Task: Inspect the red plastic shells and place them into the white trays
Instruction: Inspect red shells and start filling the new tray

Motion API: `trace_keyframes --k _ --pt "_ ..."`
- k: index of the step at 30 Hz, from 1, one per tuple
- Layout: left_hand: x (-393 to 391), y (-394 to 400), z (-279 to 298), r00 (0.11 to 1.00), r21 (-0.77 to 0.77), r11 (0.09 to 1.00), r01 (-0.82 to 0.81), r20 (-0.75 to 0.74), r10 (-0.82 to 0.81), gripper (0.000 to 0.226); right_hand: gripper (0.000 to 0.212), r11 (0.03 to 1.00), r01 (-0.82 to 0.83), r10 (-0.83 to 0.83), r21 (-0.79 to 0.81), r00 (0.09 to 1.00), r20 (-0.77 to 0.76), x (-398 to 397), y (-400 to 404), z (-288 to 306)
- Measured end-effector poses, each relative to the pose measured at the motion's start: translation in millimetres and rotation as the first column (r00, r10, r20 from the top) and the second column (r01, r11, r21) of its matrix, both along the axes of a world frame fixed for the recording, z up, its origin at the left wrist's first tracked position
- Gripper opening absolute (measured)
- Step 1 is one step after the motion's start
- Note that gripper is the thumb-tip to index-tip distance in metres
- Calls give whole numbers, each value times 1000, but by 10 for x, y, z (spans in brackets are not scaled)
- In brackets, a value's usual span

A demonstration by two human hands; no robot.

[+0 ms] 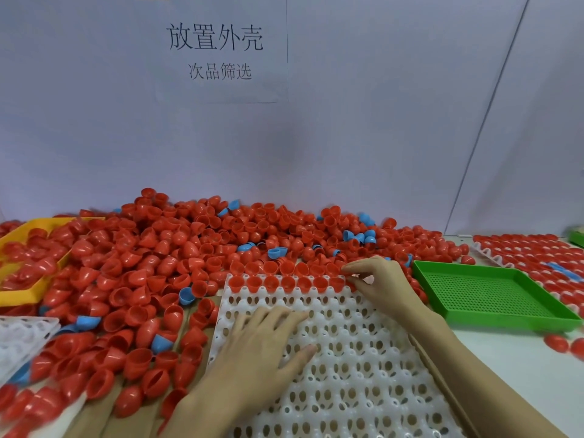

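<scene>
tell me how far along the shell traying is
Done: the far row of the white tray holds red shells, and a filled tray sits at right. In hand: the right hand works at that row's right end; the left hand rests flat on the tray. Left: every other row, and the big shell pile.

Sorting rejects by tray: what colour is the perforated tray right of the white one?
Green, clearest in the head view.
</scene>
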State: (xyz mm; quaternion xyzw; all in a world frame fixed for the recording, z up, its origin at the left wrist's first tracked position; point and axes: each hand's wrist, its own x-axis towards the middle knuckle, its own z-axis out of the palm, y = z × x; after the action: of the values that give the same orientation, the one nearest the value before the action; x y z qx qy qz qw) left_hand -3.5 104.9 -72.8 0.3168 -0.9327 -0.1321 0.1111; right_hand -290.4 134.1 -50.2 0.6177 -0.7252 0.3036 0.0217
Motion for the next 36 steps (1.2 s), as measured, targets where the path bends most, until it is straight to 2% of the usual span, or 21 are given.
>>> trace_keyframes --k 4,8,14,19,22,24,30,34,36 --pt "3 -9 18 1000 -17 1000 11 3 -11 65 20 998 26 -21 -55 996 81 -101 -114 139" --pt "4 1 44 1000 -34 999 19 11 -19 63 24 996 43 -41 -78 999 30 -159 -415 250" --pt "-6 10 71 998 -28 999 27 50 -25 66 64 988 64 -38 140 983 -178 -168 -922 254" --pt "-2 22 83 998 -30 999 25 59 -23 70 94 963 12 88 271 931 -354 -177 -1105 179" --pt "-14 39 85 997 -33 999 28 68 -26 71 86 944 35 110 329 905 -411 -167 -1200 125" --pt "-11 42 87 998 -34 999 26 65 -23 70 75 952 46 82 303 913 -399 -138 -1271 91" --pt "0 25 95 994 -27 999 36 103 -33 72 25 978 47 30 201 932 -363 -71 -1328 183" --pt "-2 32 111 994 -16 999 32 107 -30 75 23 991 76 -38 114 951 -306 -124 -1202 221" --pt "-7 32 117 993 -17 999 32 114 -30 75 19 998 57 -52 20 981 -187 -133 -1092 249"
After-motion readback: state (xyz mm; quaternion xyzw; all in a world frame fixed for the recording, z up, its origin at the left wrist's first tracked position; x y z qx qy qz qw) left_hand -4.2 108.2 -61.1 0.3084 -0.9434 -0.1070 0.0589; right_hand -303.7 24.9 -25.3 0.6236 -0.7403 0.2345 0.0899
